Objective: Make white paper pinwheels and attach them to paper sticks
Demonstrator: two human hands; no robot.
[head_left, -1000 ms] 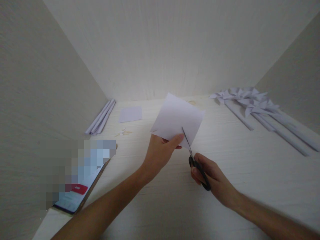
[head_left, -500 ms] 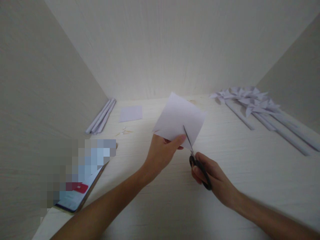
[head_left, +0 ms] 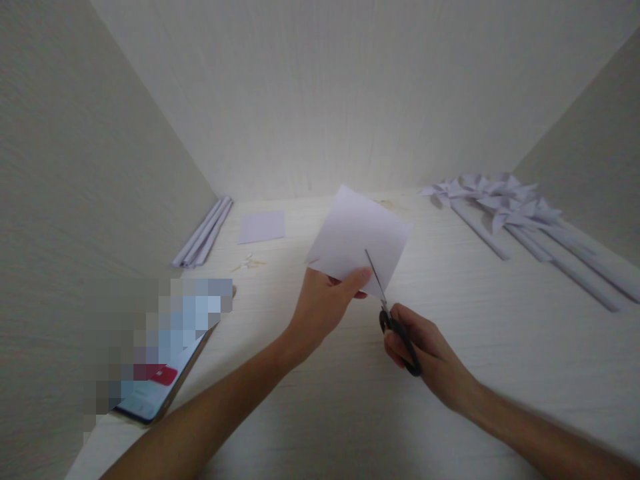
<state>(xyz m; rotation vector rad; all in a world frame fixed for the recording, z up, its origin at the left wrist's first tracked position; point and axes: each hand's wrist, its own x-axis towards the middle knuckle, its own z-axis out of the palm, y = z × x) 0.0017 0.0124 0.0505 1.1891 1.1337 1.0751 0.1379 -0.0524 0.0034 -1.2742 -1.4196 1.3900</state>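
Observation:
My left hand [head_left: 323,307] pinches the near corner of a square sheet of white paper [head_left: 357,233], held up over the middle of the pale table [head_left: 310,413]. My right hand [head_left: 425,357] grips black-handled scissors [head_left: 395,320]. Their blades reach into the paper's near edge, just right of my left thumb.
A phone [head_left: 150,390] with a lit screen leans at the left wall. Rolled paper sticks [head_left: 203,233] lie at the back left, with a small paper square [head_left: 261,227] beside them. Several paper pinwheels on sticks [head_left: 505,207] lie at the back right. Walls enclose three sides.
The paper and both hands have shifted slightly right and up. The scissor blades sit a little deeper in the paper's edge.

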